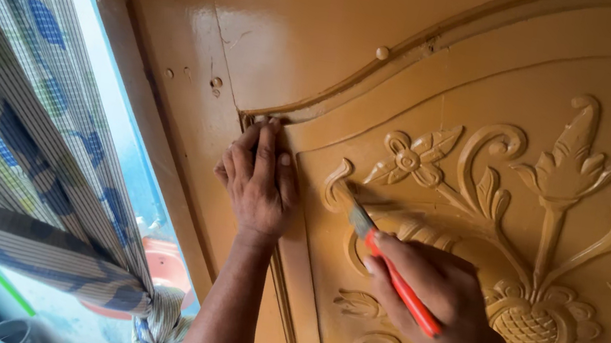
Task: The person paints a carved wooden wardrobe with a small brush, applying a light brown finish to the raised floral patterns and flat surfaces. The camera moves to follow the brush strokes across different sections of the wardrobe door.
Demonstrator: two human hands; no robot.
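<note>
Clamped in my right hand (442, 297) is one paintbrush with a red-orange plastic handle (394, 272) — fingers wrapped around the handle, thumb along it. Its long axis runs on a diagonal, bristles pointing up and to the left, the tip touching a carved scroll on the mustard-yellow painted wooden door (327, 29) with raised floral carving. That single door fills most of the view; the brush sits low on its carved panel, left of the pineapple-like carving. One striped, blue-patterned curtain (11, 144), knotted at the bottom, hangs at the window on the left. My left hand (260, 181) holds nothing — it lies flat, fingers together, pressed against the door's moulding just left of the brush tip.
</note>
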